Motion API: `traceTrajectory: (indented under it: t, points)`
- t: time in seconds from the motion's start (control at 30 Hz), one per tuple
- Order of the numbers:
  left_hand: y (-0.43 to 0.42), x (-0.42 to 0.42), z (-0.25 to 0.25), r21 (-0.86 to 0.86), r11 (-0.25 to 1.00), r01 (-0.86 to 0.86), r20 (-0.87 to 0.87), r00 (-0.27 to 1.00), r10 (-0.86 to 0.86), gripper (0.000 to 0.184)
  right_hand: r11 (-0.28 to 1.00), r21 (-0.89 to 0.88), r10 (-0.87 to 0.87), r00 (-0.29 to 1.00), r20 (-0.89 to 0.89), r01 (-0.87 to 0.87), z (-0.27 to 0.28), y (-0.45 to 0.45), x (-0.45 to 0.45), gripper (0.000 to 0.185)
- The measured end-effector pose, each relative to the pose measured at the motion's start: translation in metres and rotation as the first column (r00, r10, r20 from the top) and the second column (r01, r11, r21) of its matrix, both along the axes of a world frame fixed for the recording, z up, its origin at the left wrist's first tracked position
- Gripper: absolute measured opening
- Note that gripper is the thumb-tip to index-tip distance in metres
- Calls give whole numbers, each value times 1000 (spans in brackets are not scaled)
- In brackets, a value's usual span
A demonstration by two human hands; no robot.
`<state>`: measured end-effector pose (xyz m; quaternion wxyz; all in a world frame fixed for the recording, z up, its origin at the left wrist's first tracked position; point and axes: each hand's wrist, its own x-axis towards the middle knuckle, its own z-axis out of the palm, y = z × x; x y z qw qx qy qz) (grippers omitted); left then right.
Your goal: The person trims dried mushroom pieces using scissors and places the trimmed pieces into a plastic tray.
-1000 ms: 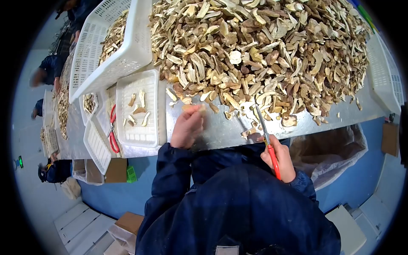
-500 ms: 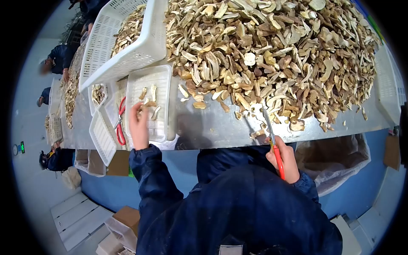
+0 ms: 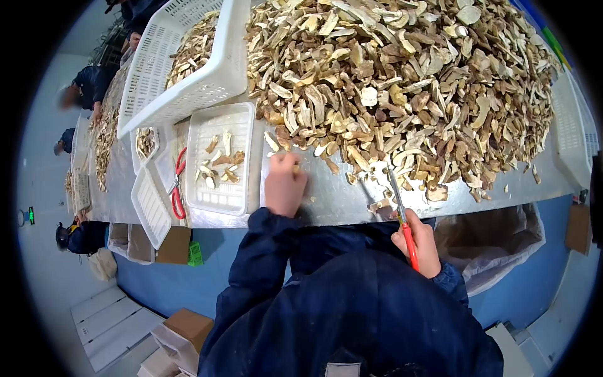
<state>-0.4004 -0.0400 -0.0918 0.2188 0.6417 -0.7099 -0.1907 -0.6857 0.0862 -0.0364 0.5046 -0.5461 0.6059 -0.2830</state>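
Observation:
My right hand (image 3: 426, 248) is closed around the red handles of a pair of scissors (image 3: 408, 237), whose metal blades point away over the table at the near edge of the mushroom pile. My left hand (image 3: 286, 187) is over the metal table just right of the shallow white tray, fingers curled together on a small dried mushroom slice (image 3: 297, 169), mostly hidden. Several mushroom slices (image 3: 225, 159) lie in that shallow tray (image 3: 217, 200). In front of both hands spreads a large heap of dried mushroom slices (image 3: 389, 94).
A big white perforated basket (image 3: 188, 97) holding slices stands at the back left. Second red-handled scissors (image 3: 178, 188) lie beside the tray, near a small tilted white tray (image 3: 151, 204). A lined bin (image 3: 496, 242) sits below the table edge at right. Other people are at the far left.
My left hand has moved right, out of the shallow tray and onto the table near the pile. More slices now show in the tray. The right hand and scissors have barely moved.

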Motion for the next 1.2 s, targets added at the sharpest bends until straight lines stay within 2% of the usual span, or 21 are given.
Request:
traceTrajectory:
  t: [0.03,0.07,0.1,0.13,0.2,0.27,0.3,0.4,0.47,0.53,0.6,0.7,0.8,0.9,0.97,1.0,1.03,1.1,1.13,1.17,1.2]
  points:
    - [0,10,1,32,999,11,-53,999,-9,30,1000,15,2,1000,1,-2,0,0,-1,57]
    - [1,20,5,153,987,-51,-322,942,99,29,1000,29,8,1000,3,-8,0,-1,0,58]
    - [1,30,13,282,956,-77,-550,804,227,27,999,41,14,1000,6,-14,1,-2,0,58]
    - [0,41,21,408,911,-64,-714,599,362,26,999,37,14,1000,3,-14,0,-3,0,58]
    - [-1,67,34,166,946,-279,-656,685,317,23,999,30,13,1000,-4,-13,0,-2,-1,58]
    - [-8,97,46,25,926,-378,-262,891,371,25,1000,16,19,1000,-19,-19,-2,-3,-2,56]
    - [-11,93,58,-87,937,-338,-30,941,337,28,1000,6,22,999,-26,-22,-3,-3,-2,56]
    - [-21,86,39,-291,936,-201,138,959,248,31,1000,-3,10,1000,-20,-10,-3,-3,0,54]
    - [-29,48,43,-88,984,-156,-32,988,154,30,1000,-2,11,1000,-18,-11,0,-3,1,54]
    - [-39,31,16,-229,972,-56,14,998,61,34,1000,-4,14,1000,-24,-15,2,-4,1,53]
    - [-53,12,2,-164,963,-215,231,941,249,38,1000,-10,13,999,-29,-14,2,-2,1,51]
    - [-62,0,-5,-131,962,-241,293,917,270,41,999,32,-10,1000,-18,11,7,-2,1,50]
    - [-52,1,-5,-142,981,-135,248,954,167,36,1000,2,-23,1000,-15,23,6,-1,1,49]
    - [-37,5,-13,-181,980,-86,19,996,91,34,1000,4,-17,1000,-9,17,4,-3,2,49]
    - [-32,14,-12,-51,992,-115,-243,965,99,31,1000,-1,-11,1000,-2,11,4,-4,2,48]
    - [-30,20,-11,17,993,-116,-369,922,114,30,1000,-3,-9,1000,-1,9,4,-4,1,48]
    - [-30,28,-9,400,915,-45,-694,637,335,39,1000,-5,-17,1000,3,17,4,-4,1,48]
    - [-23,34,-5,399,882,252,-917,106,384,48,1000,-13,-28,1000,11,28,4,-5,2,48]
    - [-21,37,-3,325,866,381,-891,-184,416,52,1000,-12,-24,1000,7,24,4,-6,2,48]
    - [-20,38,-7,173,848,501,-866,-333,374,67,1000,-12,-22,1000,3,22,4,-6,1,48]
    - [-18,33,-2,177,856,486,-821,-407,401,64,1000,-10,-21,1000,-1,21,3,-5,1,48]
